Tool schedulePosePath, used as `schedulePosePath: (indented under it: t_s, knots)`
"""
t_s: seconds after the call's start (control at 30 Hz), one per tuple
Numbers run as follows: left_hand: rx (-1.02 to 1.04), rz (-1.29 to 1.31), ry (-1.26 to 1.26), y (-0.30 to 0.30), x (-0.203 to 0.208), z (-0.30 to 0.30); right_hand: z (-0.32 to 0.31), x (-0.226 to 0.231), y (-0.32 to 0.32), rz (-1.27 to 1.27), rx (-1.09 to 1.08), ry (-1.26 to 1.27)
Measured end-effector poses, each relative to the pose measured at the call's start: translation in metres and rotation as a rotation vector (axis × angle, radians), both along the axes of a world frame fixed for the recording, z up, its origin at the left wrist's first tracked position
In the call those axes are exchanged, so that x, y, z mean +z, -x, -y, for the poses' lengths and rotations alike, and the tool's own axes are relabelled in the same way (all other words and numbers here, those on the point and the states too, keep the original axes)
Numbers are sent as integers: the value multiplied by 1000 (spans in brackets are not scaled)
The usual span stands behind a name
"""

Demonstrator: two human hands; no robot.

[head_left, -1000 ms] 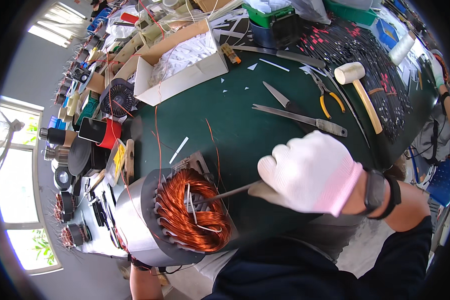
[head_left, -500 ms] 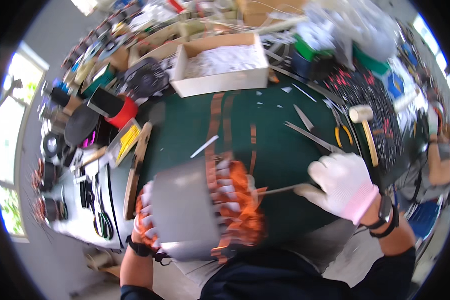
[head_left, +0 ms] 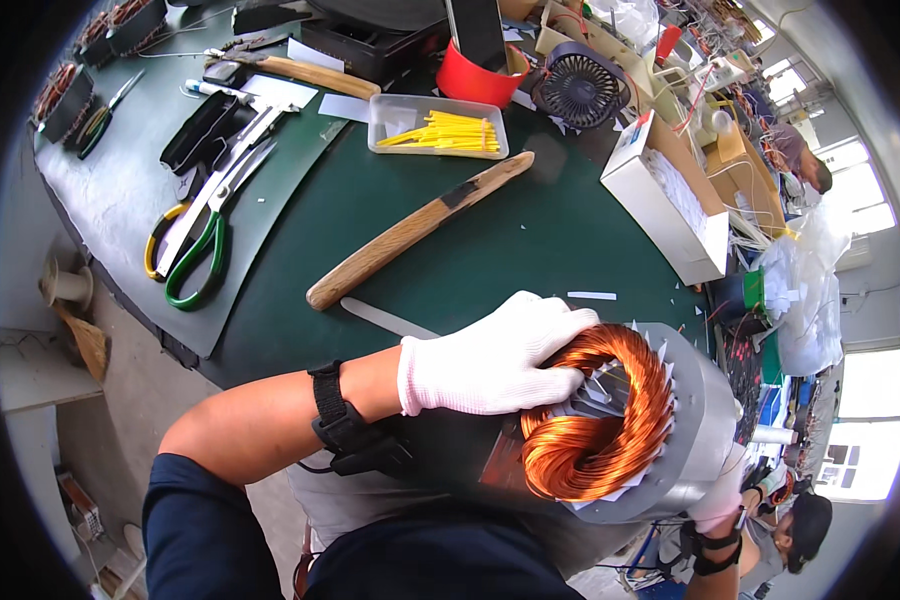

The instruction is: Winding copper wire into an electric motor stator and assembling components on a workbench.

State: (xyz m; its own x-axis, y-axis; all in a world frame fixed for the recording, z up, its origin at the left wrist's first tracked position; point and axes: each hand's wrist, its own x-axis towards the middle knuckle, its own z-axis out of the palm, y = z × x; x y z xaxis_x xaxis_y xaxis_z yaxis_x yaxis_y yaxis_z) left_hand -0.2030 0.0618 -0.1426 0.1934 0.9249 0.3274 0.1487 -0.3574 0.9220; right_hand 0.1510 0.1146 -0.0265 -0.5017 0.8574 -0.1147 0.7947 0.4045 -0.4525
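A motor stator with a grey steel body (head_left: 705,410) rests low at the right of centre. Its end, with bright copper windings (head_left: 648,400) and white paper insulation tabs, is turned towards my left side. My left hand (head_left: 505,362), in a white knitted glove, has its fingers closed on the winding's near-left edge, some tips inside the bore. At the stator's lower right, my right hand (head_left: 720,495) is against the steel body; its fingers are mostly hidden behind it. A flat pale strip (head_left: 385,318) lies on the table behind my left wrist, partly covered by it.
A wooden stick (head_left: 420,232) lies beyond my left hand. Behind it are a tray of yellow strips (head_left: 438,140), a red container (head_left: 478,85) and a small black fan (head_left: 582,85). Green-handled scissors (head_left: 202,262) lie left. A white box (head_left: 660,205) stands right; a co-worker (head_left: 795,530) sits beyond.
The view has swung left. The stator now shows its winding end, and my left hand grips that winding. My right hand, earlier out with a thin stick, is now at the stator's side.
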Motion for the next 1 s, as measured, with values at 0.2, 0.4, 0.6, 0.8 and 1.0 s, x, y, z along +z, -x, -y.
schedulePosePath:
  t_s: [0.2,0.4,0.6,0.8,1.0]
  knots:
    - [31,68,-50,-4,-7,-1,-8,18,9,104,97,-16]
    - [8,41,-13,-4,-6,-2,4,19,16,25,-2,37]
    - [10,80,-38,-4,-5,-2,-9,12,9,-31,-91,203]
    - [15,75,-43,-3,-5,-1,-12,13,4,48,-64,189]
    - [15,60,-14,-4,-7,-1,-16,1,43,113,-25,175]
